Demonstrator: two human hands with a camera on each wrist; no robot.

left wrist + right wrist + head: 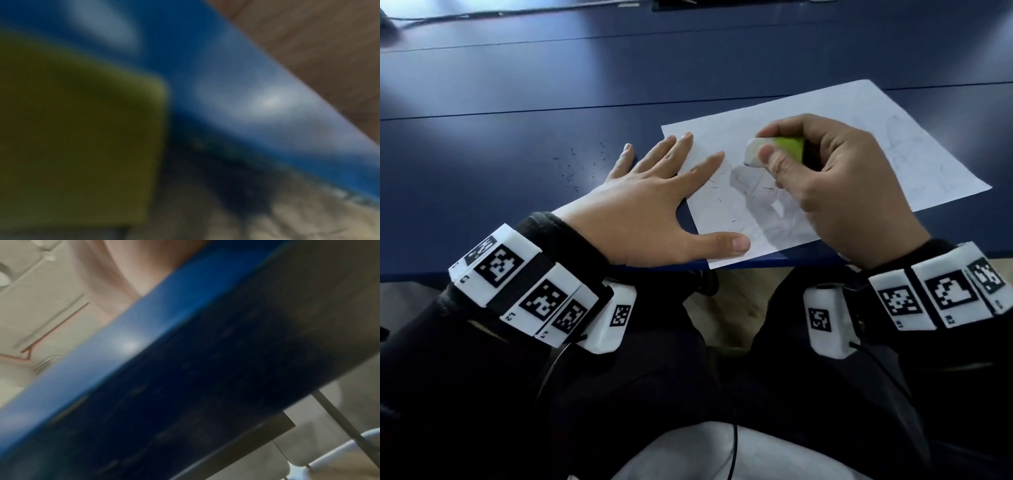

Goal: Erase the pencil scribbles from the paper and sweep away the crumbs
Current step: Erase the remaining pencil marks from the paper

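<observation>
Mid-erasure: I see the sheet of paper (808,144) lying askew at the near edge of the blue surface (517,85), faint pencil scribbles (907,144) left on its far half and dark crumbs (743,195) strewn nearer me, more crumbs (575,164) off to the left. My right hand (839,185) pinches a white eraser in a green sleeve (774,150); my left hand (650,205) lies flat, fingers (705,164) straight, pinning the paper. Sweeping remains, I judge. The left wrist band (524,287) reads "L2".
</observation>
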